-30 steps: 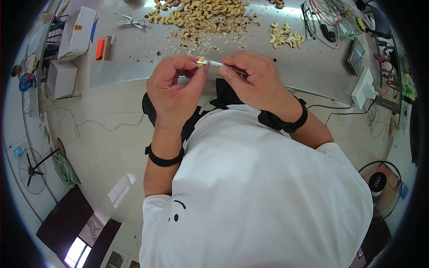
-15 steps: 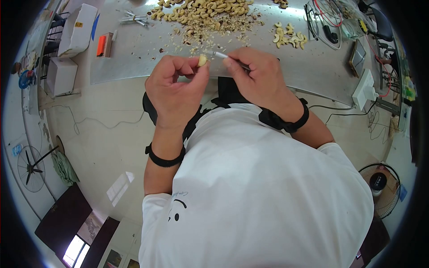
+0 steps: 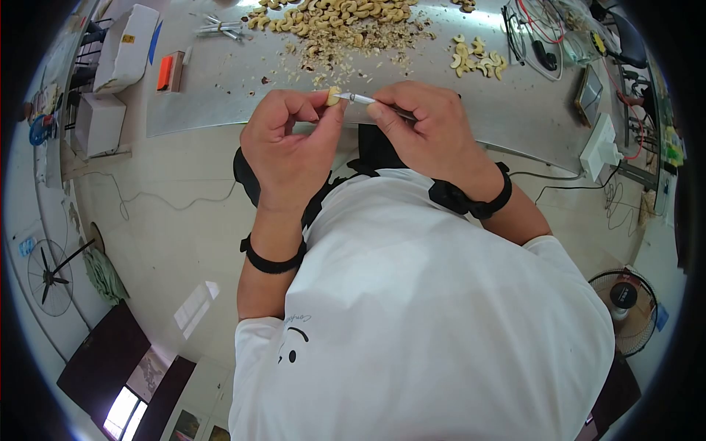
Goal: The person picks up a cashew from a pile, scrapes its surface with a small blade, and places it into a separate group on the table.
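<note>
Between the thumb and fingers of my left hand [image 3: 293, 136] is a pale cashew nut [image 3: 333, 96]. My right hand [image 3: 428, 126] pinches a slim silver craft knife [image 3: 362, 99], its blade pointing left and meeting the cashew. Both hands are over the front edge of the metal table [image 3: 213, 95]. Beyond them lies a large heap of cashews [image 3: 353, 16], with crumbs and skin flakes [image 3: 338, 51] spread along its near side. A smaller group of pale cashews [image 3: 476, 59] sits to the right.
At the table's left are an orange-and-brown box [image 3: 170, 72] and a bundle of silver knife-like tools [image 3: 219, 28]. Cables [image 3: 540, 44], a dark flat device [image 3: 589, 95] and a white power strip [image 3: 601, 147] are on the right. A fan [image 3: 625, 309] stands lower right.
The craft knife has moved left, and its blade now touches the cashew. My left hand still holds the nut in nearly the same place.
</note>
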Demonstrator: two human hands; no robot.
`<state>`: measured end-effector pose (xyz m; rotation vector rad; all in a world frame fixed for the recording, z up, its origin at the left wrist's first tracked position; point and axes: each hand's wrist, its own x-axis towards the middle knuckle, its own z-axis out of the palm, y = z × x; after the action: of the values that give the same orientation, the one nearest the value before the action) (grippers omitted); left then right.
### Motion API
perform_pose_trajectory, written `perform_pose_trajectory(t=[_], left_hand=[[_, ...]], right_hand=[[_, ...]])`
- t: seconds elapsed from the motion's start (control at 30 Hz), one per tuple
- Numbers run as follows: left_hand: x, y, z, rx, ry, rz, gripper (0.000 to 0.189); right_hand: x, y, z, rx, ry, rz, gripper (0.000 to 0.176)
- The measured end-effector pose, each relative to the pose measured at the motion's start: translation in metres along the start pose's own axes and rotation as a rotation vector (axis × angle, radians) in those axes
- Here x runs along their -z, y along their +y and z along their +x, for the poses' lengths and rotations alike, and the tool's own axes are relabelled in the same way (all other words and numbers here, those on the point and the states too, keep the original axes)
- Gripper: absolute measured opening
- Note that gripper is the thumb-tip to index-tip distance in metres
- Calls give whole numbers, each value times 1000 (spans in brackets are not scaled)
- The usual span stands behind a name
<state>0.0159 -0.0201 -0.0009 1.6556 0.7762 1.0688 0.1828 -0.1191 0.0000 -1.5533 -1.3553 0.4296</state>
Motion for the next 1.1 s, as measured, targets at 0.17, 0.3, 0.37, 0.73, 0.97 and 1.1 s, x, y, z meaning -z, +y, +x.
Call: perform_pose_trajectory(t=[0.17, 0.3, 0.37, 0.73, 0.97, 1.1], left_hand=[[1, 1, -2, -24, -34, 41, 26], [2, -2, -3, -67, -29, 5, 25], [1, -3, -2, -82, -26, 2, 25], [3, -6, 0, -250, -28, 82, 30], [3, -4, 0, -295, -17, 125, 31], [4, -1, -2, -308, 3, 181, 32]], right_hand=[[-2, 3, 0, -85, 53, -29, 11], [6, -1, 1, -88, -13, 21, 10], [8, -4, 0, -101, -56, 72, 11], [9, -6, 0, -37, -47, 43, 10], [8, -10, 1, -17, -42, 11, 11], [3, -4, 1, -25, -1, -14, 11]])
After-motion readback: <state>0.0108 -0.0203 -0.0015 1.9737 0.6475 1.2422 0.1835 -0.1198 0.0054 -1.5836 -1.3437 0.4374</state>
